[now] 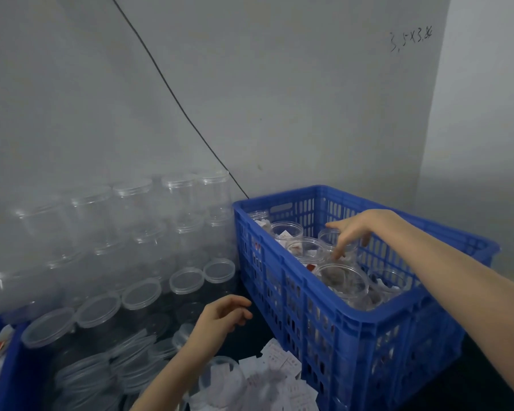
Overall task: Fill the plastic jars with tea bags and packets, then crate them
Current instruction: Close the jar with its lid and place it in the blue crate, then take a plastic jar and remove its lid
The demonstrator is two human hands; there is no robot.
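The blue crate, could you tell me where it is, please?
The blue crate sits right of centre, against the wall, beside the stacked empty jars.

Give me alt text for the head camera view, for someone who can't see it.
A person's right hand reaches into a blue slatted plastic crate holding open clear plastic jars with paper packets inside. The left hand hovers empty beside stacked, lidded clear jars, above loose white packets.

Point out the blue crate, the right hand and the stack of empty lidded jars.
blue crate (pixel 365 317): head view, near rim.
right hand (pixel 358 229): head view, back of hand.
stack of empty lidded jars (pixel 132 191): head view, one lid.
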